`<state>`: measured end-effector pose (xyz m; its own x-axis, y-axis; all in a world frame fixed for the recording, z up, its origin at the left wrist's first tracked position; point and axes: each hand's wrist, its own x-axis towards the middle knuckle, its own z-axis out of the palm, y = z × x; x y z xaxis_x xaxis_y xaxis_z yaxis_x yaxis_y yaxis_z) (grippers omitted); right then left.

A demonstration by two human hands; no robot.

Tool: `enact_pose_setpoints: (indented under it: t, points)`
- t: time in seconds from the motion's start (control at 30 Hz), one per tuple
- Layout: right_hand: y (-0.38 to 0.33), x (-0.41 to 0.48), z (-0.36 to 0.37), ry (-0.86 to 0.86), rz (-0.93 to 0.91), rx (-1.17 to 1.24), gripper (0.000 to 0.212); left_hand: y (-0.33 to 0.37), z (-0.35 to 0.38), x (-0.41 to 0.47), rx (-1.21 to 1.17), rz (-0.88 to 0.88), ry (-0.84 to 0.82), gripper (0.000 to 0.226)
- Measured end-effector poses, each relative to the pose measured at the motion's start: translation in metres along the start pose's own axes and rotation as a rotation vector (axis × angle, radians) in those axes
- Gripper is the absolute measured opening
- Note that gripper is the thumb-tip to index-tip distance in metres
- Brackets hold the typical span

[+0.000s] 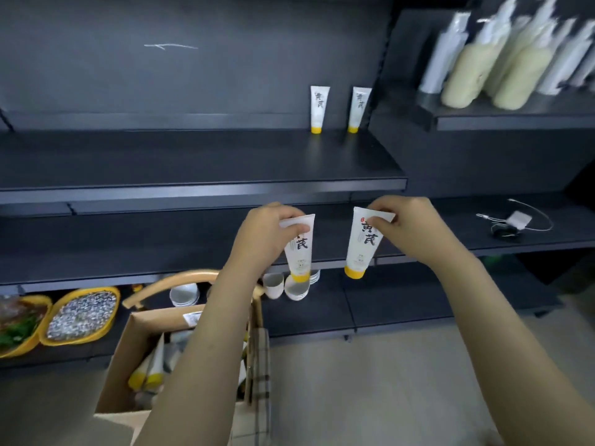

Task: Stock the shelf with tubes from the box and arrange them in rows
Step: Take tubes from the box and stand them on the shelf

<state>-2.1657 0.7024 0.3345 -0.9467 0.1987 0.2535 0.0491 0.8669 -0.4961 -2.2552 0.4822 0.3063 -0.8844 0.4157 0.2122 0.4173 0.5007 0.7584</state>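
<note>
My left hand (264, 235) pinches the flat crimped end of a white tube (301, 252) whose yellow cap hangs down. My right hand (415, 226) pinches a second white tube (362, 244) the same way. Both tubes hang in front of the dark shelving, below the upper shelf (193, 162). Two matching tubes (318, 109) (358, 109) stand cap-down at the back right of that shelf, side by side. An open cardboard box (119, 358) sits low at the left under my left forearm, with several more tubes (151, 368) inside.
White and cream bottles (489, 62) fill a higher shelf at the right. A white charger with cable (518, 220) lies on the middle shelf. Yellow trays (80, 317), white cups (273, 284) and bowls sit on the lowest shelf. A wooden chair back (174, 283) curves behind the box.
</note>
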Motion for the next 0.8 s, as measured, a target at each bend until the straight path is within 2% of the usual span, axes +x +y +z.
enact_pose_setpoints:
  t: [0.17, 0.33, 0.57, 0.8]
  points:
    - [0.041, 0.027, -0.051, -0.026, -0.068, 0.019, 0.010, 0.046, 0.021, 0.030, 0.009, 0.040, 0.003, 0.015]
    - [0.064, 0.072, -0.066, -0.051, -0.114, 0.046, 0.010, 0.059, 0.030, 0.071, 0.064, 0.101, 0.048, 0.012]
    - [0.076, 0.162, -0.054, -0.046, -0.151, -0.006, 0.010, 0.045, 0.021, 0.151, 0.107, 0.084, 0.131, 0.014]
    - [0.071, 0.276, -0.018, -0.018, -0.200, -0.056, 0.012, -0.002, -0.005, 0.264, 0.128, 0.100, 0.128, 0.010]
